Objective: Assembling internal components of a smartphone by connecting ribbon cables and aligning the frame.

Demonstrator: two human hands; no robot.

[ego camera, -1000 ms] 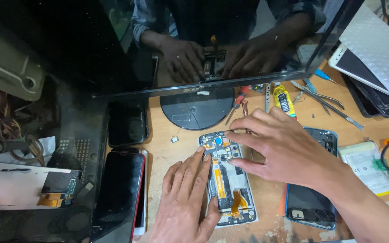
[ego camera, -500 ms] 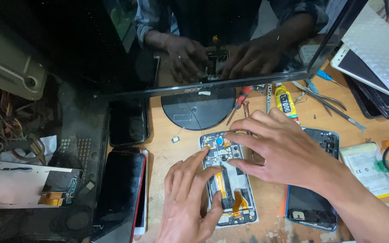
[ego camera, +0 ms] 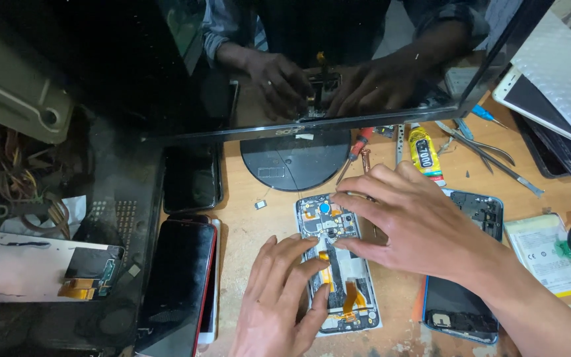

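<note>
Little moved, left hand (ego camera: 279, 301) fingers steadying opened phone (ego camera: 338, 264), right hand (ego camera: 424, 225) perhaps pinching its circuit board.

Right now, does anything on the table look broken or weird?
Yes. The phone under the left hand and right hand has no back cover, so its insides and orange ribbon cables show. Its blue-edged back cover lies beside it.

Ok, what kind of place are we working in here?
Most likely a phone repair bench: an opened phone under both hands, more phones beside it, and a screwdriver, tweezers and glue tube on the wooden table.
</note>
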